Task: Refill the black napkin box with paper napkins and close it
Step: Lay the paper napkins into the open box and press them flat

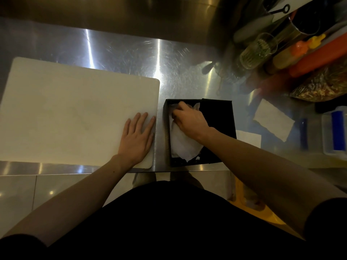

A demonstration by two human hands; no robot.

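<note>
Steel counter [122,49] carries a white board [71,113] with the black box [216,117] just beside it, lid off. The left hand [138,137] lies flat and empty on the board; the right hand [189,119] reaches into the box, fingers pinched on the napkins [185,147].

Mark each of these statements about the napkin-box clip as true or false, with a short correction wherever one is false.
1. The right hand is inside the black napkin box, on the white napkins. True.
2. The left hand holds a stack of napkins. False: it lies flat and empty on the white cutting board.
3. The box is closed. False: it is open, its lid set aside at the right.
4. The box stands to the right of the cutting board. True.
</note>
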